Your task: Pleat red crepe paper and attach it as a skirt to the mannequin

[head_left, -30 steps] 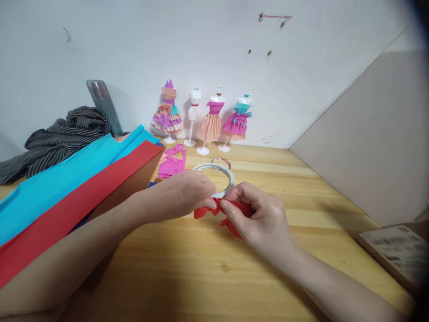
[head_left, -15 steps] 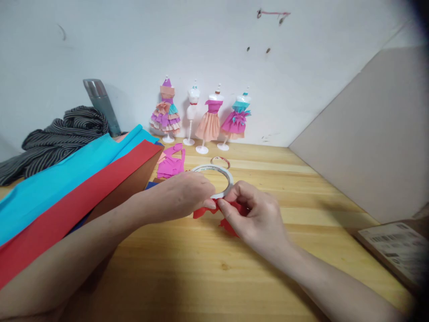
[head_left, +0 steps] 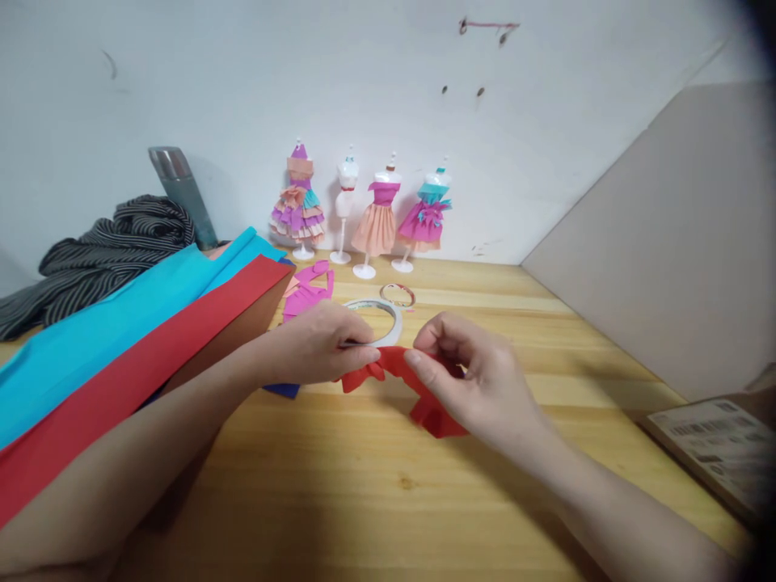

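My left hand pinches one end of a gathered red crepe paper strip between thumb and curled fingers. A white roll of tape rests against the fingers of that hand, its lower left part hidden behind them. My right hand is closed on the other part of the red strip, thumb against the bent index finger. The strip's ruffled edge hangs below both hands, a little above the wooden table. Between the hands its top edge is stretched.
Several small mannequins, most in paper dresses, stand along the wall. Blue paper, red paper, a striped cloth and a bottle are at left. Behind the hands are pink paper pieces and a thin ring. A cardboard box is at right.
My left hand and the tape roll have shifted left. The hands are farther apart, and more of the red strip shows stretched between them.
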Motion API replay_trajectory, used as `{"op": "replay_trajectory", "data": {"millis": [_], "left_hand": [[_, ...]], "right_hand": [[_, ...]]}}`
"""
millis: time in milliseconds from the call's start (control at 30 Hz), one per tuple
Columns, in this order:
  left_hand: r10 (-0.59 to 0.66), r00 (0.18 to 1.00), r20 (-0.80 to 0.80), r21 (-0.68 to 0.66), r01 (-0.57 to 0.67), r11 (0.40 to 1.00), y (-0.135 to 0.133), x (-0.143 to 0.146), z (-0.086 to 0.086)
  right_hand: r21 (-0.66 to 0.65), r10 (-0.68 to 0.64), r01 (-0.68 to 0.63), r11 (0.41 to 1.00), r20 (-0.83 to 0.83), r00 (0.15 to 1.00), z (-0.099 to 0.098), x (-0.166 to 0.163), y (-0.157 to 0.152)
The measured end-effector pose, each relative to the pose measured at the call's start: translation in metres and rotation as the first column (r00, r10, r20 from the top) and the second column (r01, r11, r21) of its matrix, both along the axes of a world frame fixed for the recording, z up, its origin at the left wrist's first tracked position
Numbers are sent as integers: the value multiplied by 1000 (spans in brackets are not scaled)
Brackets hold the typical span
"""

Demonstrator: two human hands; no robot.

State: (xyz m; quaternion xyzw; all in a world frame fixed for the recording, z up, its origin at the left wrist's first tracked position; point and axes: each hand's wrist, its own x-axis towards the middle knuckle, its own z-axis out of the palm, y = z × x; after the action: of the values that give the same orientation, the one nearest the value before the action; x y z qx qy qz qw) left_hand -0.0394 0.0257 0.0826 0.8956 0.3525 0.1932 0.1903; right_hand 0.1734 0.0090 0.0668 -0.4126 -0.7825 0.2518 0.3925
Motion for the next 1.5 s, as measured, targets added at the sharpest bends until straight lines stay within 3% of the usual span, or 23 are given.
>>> {"op": "replay_trajectory", "data": {"millis": [200,333,433,733,1033,1333,1500], "left_hand": [[-56,997,51,-54,59,997,4,-6,1],[-75,997,27,-90,77,993,1,-5,5],[-75,997,18,-122,77,990,0,-4,6],[-75,997,12,-102,76,992,-2,-3,6],[-69,998,-9,-112,67,991,-3,-2,6],[-41,999,-32,-16,41,999,-4,1,4],[-33,999,-43,10,33,999,-4,1,2]], "right_hand": [[-227,51,-25,974,110,993,12,3,7],[-387,107,-83,918,43,993,7,2,9],[-430,118,-126,894,-45,992,0,0,8],[-294,218,-222,930,-47,975,1,-6,-6],[-384,66,-104,918,-111,992,-8,-6,0],[-398,83,-131,908,-136,987,-9,-10,1],[-418,31,-62,906,-81,996,-7,-10,1]]}}
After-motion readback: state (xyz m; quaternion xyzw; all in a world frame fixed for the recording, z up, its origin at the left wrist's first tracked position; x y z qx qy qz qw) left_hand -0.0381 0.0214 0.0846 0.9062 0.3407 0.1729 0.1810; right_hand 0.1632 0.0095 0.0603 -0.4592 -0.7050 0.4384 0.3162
